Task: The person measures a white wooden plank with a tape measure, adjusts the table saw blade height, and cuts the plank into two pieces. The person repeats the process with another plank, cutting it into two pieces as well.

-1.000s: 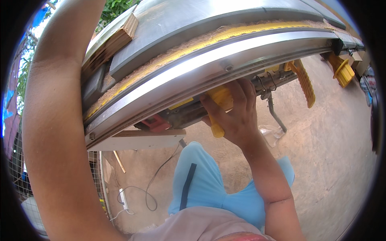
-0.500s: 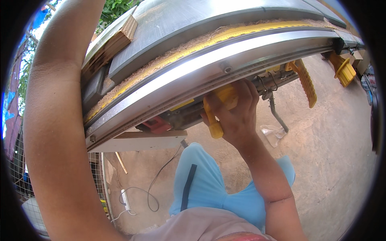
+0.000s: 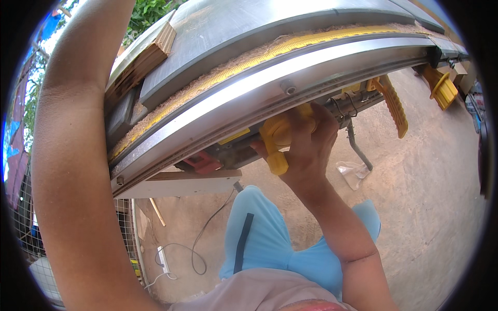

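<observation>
My right hand (image 3: 310, 147) reaches under the front rail, its fingers wrapped round a yellow handwheel (image 3: 280, 128) on the front of a table saw. The wheel's yellow crank knob (image 3: 278, 163) sticks out below, beside my palm. Above it runs the long metal rail (image 3: 254, 85), and behind that a yellow scale strip (image 3: 218, 72) dusted with sawdust. My left forearm (image 3: 78, 155) rises along the left side past the saw's end. The left hand itself lies beyond the top of the picture.
A ridged yellow lever (image 3: 393, 109) hangs below the rail on the right, near a yellow clamp-like piece (image 3: 444, 93). Stacked wood (image 3: 150, 52) rests at the saw table's left end. A cable (image 3: 194, 249) and a white power strip (image 3: 163, 258) lie on the floor.
My right hand has shifted slightly on the yellow handwheel, which has turned a little and shows more of its face. The left forearm has hardly moved.
</observation>
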`<action>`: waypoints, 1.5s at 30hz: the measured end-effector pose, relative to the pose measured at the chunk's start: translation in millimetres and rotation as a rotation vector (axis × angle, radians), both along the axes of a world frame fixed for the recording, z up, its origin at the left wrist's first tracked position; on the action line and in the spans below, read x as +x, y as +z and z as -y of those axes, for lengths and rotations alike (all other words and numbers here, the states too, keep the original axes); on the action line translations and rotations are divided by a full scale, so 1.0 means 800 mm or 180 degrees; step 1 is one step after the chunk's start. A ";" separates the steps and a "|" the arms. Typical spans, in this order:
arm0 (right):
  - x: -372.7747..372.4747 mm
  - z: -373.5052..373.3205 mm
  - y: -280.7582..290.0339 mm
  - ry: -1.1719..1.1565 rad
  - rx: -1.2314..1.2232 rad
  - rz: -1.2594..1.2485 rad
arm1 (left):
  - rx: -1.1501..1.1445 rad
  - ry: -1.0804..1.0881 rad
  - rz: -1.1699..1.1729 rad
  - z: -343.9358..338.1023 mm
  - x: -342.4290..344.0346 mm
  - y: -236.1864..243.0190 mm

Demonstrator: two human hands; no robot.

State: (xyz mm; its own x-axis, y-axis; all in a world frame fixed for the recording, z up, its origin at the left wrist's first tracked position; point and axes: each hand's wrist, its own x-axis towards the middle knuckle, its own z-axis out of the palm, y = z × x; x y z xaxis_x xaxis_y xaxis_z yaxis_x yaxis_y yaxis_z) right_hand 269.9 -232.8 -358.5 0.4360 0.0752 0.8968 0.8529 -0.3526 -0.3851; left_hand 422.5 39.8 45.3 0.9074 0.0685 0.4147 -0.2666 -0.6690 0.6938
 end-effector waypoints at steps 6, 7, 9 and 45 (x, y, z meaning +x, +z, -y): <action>0.004 0.007 0.008 0.0070 0.0084 -0.0153 | 0.0060 0.0064 0.0048 0.006 -0.004 -0.002; 0.005 0.008 0.008 0.0066 0.0117 -0.0193 | 0.0078 0.0074 0.0054 0.007 -0.005 -0.003; 0.008 0.008 0.011 0.0036 0.0120 -0.0295 | 0.0033 0.0075 0.0010 0.009 -0.006 -0.003; 0.026 0.036 0.041 -0.0123 -0.0444 -0.0833 | 0.0078 0.0089 0.0089 0.017 -0.012 -0.006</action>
State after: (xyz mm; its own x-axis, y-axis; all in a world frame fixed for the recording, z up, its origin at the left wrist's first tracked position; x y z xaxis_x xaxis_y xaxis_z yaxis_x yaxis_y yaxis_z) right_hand 290.5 -261.5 -325.8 0.6560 0.1687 0.7357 0.7159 -0.4478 -0.5357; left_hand 412.5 26.3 40.7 0.8934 0.0830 0.4416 -0.2666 -0.6932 0.6696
